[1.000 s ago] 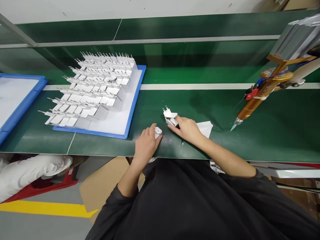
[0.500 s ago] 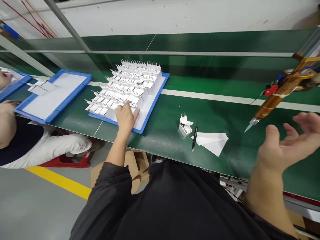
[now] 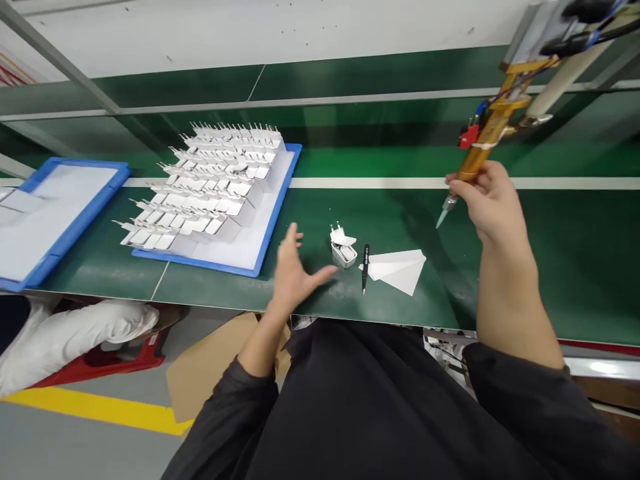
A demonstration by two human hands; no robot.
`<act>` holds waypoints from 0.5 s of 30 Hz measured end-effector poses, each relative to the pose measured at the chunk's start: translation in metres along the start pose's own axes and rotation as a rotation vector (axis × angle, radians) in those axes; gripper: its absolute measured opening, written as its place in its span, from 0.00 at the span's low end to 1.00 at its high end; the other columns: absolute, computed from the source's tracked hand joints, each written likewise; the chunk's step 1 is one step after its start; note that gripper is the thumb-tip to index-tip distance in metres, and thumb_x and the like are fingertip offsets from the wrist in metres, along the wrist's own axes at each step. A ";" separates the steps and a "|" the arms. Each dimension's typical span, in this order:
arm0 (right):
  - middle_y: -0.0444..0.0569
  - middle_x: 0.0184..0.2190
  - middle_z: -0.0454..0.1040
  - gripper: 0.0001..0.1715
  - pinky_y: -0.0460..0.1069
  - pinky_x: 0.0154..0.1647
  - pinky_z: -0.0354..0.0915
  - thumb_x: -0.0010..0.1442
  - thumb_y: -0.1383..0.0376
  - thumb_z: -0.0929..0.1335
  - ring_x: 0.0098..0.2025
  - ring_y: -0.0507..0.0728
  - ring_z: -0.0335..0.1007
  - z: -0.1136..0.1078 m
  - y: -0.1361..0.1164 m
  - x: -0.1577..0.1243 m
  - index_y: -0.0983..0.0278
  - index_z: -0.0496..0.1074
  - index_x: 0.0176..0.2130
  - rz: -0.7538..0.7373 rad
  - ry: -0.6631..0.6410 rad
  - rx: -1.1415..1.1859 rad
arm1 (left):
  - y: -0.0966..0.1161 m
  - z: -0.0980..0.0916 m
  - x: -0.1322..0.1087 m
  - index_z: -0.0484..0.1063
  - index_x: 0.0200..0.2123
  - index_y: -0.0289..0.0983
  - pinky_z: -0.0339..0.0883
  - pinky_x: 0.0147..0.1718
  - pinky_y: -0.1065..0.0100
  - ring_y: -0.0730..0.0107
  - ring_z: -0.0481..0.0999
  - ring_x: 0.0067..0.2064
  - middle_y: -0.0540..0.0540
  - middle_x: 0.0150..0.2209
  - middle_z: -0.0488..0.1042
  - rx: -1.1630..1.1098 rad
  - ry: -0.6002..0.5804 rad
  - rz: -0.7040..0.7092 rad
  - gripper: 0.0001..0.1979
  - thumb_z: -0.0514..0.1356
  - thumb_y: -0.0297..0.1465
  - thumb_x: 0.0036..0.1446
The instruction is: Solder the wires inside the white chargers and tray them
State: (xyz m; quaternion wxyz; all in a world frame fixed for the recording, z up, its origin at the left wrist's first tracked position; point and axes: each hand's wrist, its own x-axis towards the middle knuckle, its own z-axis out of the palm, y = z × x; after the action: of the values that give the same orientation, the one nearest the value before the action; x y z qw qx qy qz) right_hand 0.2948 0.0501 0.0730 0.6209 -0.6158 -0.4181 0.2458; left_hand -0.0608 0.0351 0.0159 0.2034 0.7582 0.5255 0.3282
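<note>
My right hand (image 3: 493, 200) is closed around the lower part of a gold-coloured glue dispenser (image 3: 487, 143), whose pale tapered tip (image 3: 442, 217) points down and left above the table. My left hand (image 3: 294, 275) is open over the table with thumb and fingers spread, holding nothing. Just right of its fingers stands a small white plug charger (image 3: 343, 254), its lid with two pins tilted up and its inside exposed. Beside the charger lie black tweezers (image 3: 365, 267), partly across a folded white paper (image 3: 400, 270).
A blue-rimmed tray (image 3: 279, 220) on the left carries rows of many white plug chargers (image 3: 210, 193) with raised pin lids. Farther left is another blue-rimmed tray (image 3: 75, 233) with a few white pieces. A seated person's white-trousered leg (image 3: 100, 327) shows below the table edge.
My left hand has left the tray of chargers and moved right, close to the single charger. My right hand has reached the dispenser and closed on it. The view has shifted right.
</note>
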 end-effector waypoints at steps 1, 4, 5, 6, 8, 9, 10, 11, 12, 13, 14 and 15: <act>0.52 0.37 0.77 0.16 0.48 0.43 0.68 0.51 0.74 0.70 0.39 0.51 0.77 0.008 -0.007 0.002 0.64 0.68 0.41 -0.004 -0.038 -0.009 | 0.012 0.017 -0.004 0.36 0.70 0.40 0.66 0.51 0.54 0.53 0.68 0.53 0.36 0.57 0.64 -0.047 -0.059 0.009 0.61 0.70 0.51 0.42; 0.46 0.32 0.75 0.11 0.50 0.42 0.69 0.55 0.71 0.67 0.33 0.50 0.75 0.033 -0.025 0.004 0.64 0.67 0.41 0.009 -0.180 -0.005 | 0.031 0.047 -0.001 0.34 0.70 0.40 0.66 0.52 0.53 0.51 0.67 0.55 0.36 0.56 0.66 -0.103 -0.118 -0.033 0.58 0.69 0.45 0.47; 0.45 0.32 0.74 0.11 0.50 0.41 0.69 0.56 0.69 0.67 0.33 0.50 0.75 0.042 -0.030 0.003 0.64 0.66 0.41 0.004 -0.232 -0.003 | 0.030 0.047 0.003 0.35 0.70 0.40 0.66 0.52 0.53 0.52 0.68 0.54 0.37 0.55 0.67 -0.113 -0.135 -0.048 0.55 0.68 0.41 0.49; 0.44 0.32 0.74 0.10 0.49 0.41 0.69 0.57 0.68 0.67 0.33 0.49 0.74 0.050 -0.034 0.000 0.63 0.66 0.42 -0.005 -0.278 0.002 | 0.027 0.042 0.007 0.37 0.70 0.41 0.65 0.52 0.54 0.53 0.69 0.54 0.37 0.53 0.69 -0.124 -0.165 -0.051 0.53 0.67 0.38 0.50; 0.42 0.32 0.73 0.09 0.48 0.40 0.69 0.59 0.67 0.66 0.33 0.49 0.74 0.066 -0.042 -0.007 0.62 0.65 0.42 -0.034 -0.354 0.007 | 0.016 0.026 0.013 0.38 0.70 0.41 0.65 0.53 0.55 0.54 0.69 0.55 0.38 0.54 0.69 -0.162 -0.272 -0.007 0.51 0.66 0.33 0.50; 0.41 0.32 0.73 0.08 0.47 0.39 0.69 0.60 0.67 0.65 0.33 0.48 0.73 0.074 -0.045 -0.010 0.61 0.65 0.42 -0.050 -0.383 0.015 | 0.011 0.016 0.014 0.37 0.70 0.42 0.64 0.54 0.56 0.55 0.68 0.56 0.38 0.56 0.68 -0.186 -0.331 0.029 0.52 0.66 0.32 0.50; 0.41 0.32 0.73 0.08 0.47 0.39 0.69 0.60 0.66 0.65 0.33 0.48 0.73 0.081 -0.048 -0.014 0.61 0.64 0.43 -0.067 -0.408 0.025 | 0.006 0.008 0.015 0.35 0.70 0.42 0.64 0.55 0.57 0.55 0.67 0.58 0.37 0.58 0.66 -0.212 -0.381 0.061 0.52 0.65 0.32 0.50; 0.41 0.33 0.73 0.08 0.47 0.38 0.69 0.61 0.66 0.65 0.33 0.48 0.73 0.088 -0.050 -0.017 0.61 0.64 0.43 -0.082 -0.428 0.042 | 0.003 0.001 0.015 0.34 0.70 0.43 0.64 0.55 0.58 0.56 0.67 0.59 0.37 0.60 0.65 -0.237 -0.410 0.079 0.53 0.65 0.32 0.50; 0.41 0.33 0.73 0.09 0.47 0.37 0.69 0.61 0.65 0.65 0.33 0.48 0.73 0.096 -0.052 -0.019 0.61 0.64 0.43 -0.096 -0.444 0.064 | 0.001 -0.003 0.014 0.33 0.70 0.43 0.64 0.55 0.59 0.57 0.67 0.60 0.37 0.61 0.65 -0.256 -0.407 0.077 0.52 0.65 0.34 0.52; 0.41 0.33 0.72 0.09 0.47 0.37 0.69 0.61 0.64 0.65 0.32 0.48 0.72 0.103 -0.053 -0.021 0.61 0.64 0.43 -0.109 -0.458 0.090 | 0.000 -0.004 0.012 0.34 0.70 0.43 0.64 0.55 0.60 0.59 0.69 0.58 0.38 0.60 0.66 -0.265 -0.375 0.057 0.51 0.64 0.36 0.53; 0.41 0.32 0.72 0.09 0.47 0.36 0.69 0.61 0.64 0.65 0.31 0.48 0.71 0.111 -0.054 -0.024 0.61 0.64 0.43 -0.121 -0.469 0.120 | 0.000 -0.003 0.011 0.37 0.70 0.43 0.65 0.54 0.61 0.61 0.72 0.56 0.39 0.57 0.69 -0.267 -0.324 0.024 0.48 0.63 0.38 0.55; 0.41 0.32 0.72 0.09 0.47 0.36 0.69 0.61 0.63 0.65 0.31 0.48 0.70 0.118 -0.055 -0.026 0.60 0.64 0.43 -0.134 -0.478 0.154 | -0.001 0.000 0.009 0.39 0.70 0.43 0.67 0.51 0.63 0.63 0.74 0.53 0.40 0.54 0.72 -0.271 -0.265 -0.016 0.44 0.62 0.39 0.58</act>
State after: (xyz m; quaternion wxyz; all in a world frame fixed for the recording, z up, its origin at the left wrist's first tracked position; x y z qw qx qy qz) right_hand 0.1723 0.0883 0.1083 0.5644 -0.4622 -0.5728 0.3738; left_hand -0.0592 0.0439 0.0184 0.3736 0.7563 0.4511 0.2914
